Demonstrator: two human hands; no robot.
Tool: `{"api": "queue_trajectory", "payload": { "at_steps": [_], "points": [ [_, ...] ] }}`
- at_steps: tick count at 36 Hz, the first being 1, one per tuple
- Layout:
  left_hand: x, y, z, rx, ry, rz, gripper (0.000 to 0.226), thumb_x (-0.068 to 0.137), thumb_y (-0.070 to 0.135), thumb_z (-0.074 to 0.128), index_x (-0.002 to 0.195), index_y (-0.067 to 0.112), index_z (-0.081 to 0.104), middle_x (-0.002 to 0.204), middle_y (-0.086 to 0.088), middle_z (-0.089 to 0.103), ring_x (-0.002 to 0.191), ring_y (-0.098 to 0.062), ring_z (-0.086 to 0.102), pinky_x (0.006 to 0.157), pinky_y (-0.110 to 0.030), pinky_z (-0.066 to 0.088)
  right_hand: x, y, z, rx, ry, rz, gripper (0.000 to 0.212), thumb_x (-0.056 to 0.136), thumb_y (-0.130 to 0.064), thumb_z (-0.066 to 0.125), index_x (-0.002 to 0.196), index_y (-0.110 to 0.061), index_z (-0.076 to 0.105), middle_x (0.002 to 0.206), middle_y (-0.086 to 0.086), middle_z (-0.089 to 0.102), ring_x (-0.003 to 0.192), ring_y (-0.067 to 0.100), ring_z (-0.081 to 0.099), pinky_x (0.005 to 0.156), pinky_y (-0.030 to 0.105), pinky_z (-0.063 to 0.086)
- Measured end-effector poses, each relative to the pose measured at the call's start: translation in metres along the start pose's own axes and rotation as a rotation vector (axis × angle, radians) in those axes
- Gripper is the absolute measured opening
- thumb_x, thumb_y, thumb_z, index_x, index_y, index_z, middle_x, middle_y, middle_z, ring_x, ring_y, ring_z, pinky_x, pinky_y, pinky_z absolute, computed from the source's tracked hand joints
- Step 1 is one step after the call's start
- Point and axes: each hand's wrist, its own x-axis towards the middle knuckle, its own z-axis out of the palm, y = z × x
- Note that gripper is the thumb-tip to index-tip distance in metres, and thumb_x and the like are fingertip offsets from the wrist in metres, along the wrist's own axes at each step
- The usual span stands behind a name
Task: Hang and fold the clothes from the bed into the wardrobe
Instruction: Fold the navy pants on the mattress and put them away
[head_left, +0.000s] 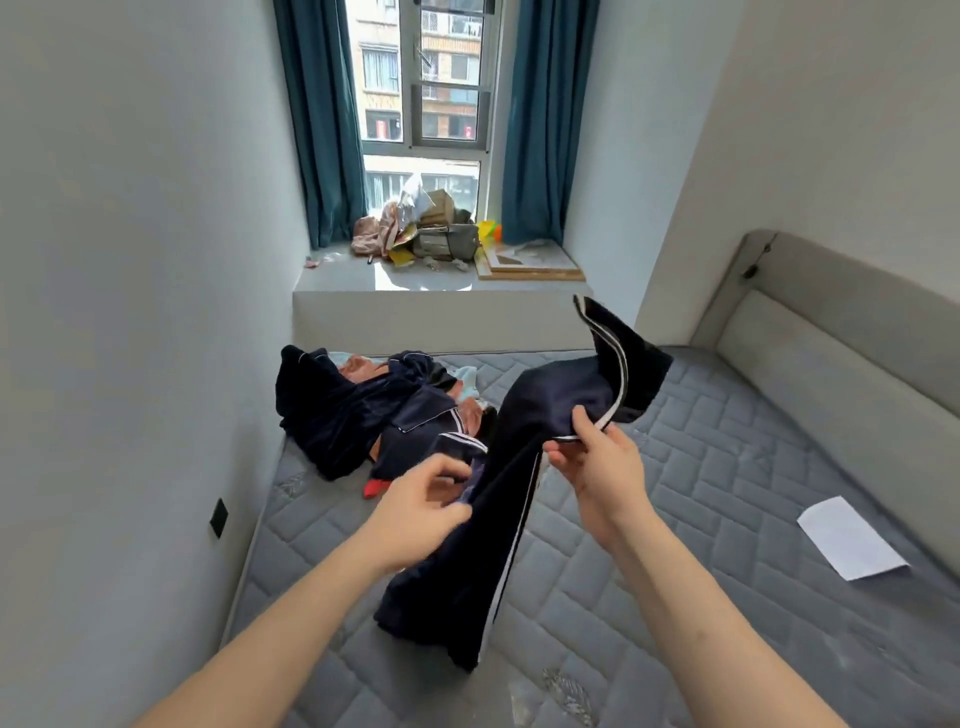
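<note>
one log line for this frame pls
left hand: grips dark navy white-striped trousers | right hand: pinches waistband | pile of dark clothes: on grey quilted mattress

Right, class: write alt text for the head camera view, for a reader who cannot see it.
Two bare hands, left hand and right hand, hold up a dark navy garment with white piping over a grey quilted mattress. More dark clothes lie heaped behind, below a curtained window.
</note>
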Motion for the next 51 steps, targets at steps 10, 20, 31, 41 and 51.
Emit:
{"api": "queue_trajectory", "payload": {
  "at_steps": [10, 20, 31, 41, 51],
  "points": [
    [-0.015, -0.091, 0.092, -0.031, -0.302, -0.275, 0.090, 0.052, 0.075, 0.085, 0.127, 0.037, 0.052, 0.123, 0.022, 0.064, 0.110, 0.009, 0.061, 0.101, -0.019, 0.049, 0.010, -0.047, 0.033, 0.281, -0.173, 0.114, 0.015, 0.103, -0.015, 0.056, 0.093, -0.006, 0.063, 0.073, 0.004, 0.070, 0.062, 0.011, 0.068, 0.056, 0.016, 0.055],
    [0.002, -0.073, 0.099, 0.192, -0.159, -0.105, 0.042, 0.095, 0.028, 0.062, 0.058, 0.022, 0.044, 0.053, 0.008, 0.046, 0.057, -0.008, 0.042, 0.060, -0.031, 0.034, 0.020, -0.039, 0.013, 0.270, -0.182, 0.085, 0.023, 0.106, -0.019, 0.051, 0.114, -0.001, 0.063, 0.099, 0.011, 0.077, 0.088, 0.017, 0.076, 0.070, 0.021, 0.060],
    [0.037, 0.022, 0.050, -0.764, -0.034, -0.225, 0.020, 0.107, 0.021, 0.048, 0.098, 0.011, 0.062, 0.084, -0.003, 0.072, 0.058, -0.012, 0.068, 0.054, -0.022, 0.055, -0.023, 0.096, -0.092, -0.753, -0.283, 0.350, 0.116, 0.064, -0.052, 0.091, 0.158, -0.027, 0.027, 0.153, -0.003, 0.045, 0.125, 0.010, 0.054, 0.082, 0.021, 0.048],
    [0.050, 0.068, 0.034, -0.979, -0.075, -0.202, 0.018, 0.107, 0.020, 0.051, 0.096, 0.018, 0.065, 0.082, 0.003, 0.075, 0.068, -0.013, 0.074, 0.063, -0.024, 0.059, -0.034, 0.167, -0.060, -0.832, -0.259, 0.245, 0.085, 0.075, -0.057, 0.081, 0.144, -0.039, 0.037, 0.147, -0.012, 0.046, 0.129, 0.013, 0.048, 0.103, 0.025, 0.042],
    [0.060, 0.066, -0.014, -0.971, 0.038, -0.085, 0.021, 0.107, 0.020, 0.049, 0.110, 0.006, 0.064, 0.097, -0.004, 0.077, 0.081, -0.017, 0.076, 0.069, -0.026, 0.060, -0.015, 0.153, -0.033, -0.864, -0.286, 0.102, 0.013, 0.095, -0.030, 0.068, 0.087, -0.020, 0.073, 0.085, -0.007, 0.076, 0.084, 0.006, 0.070, 0.068, 0.016, 0.051]
  ]
}}
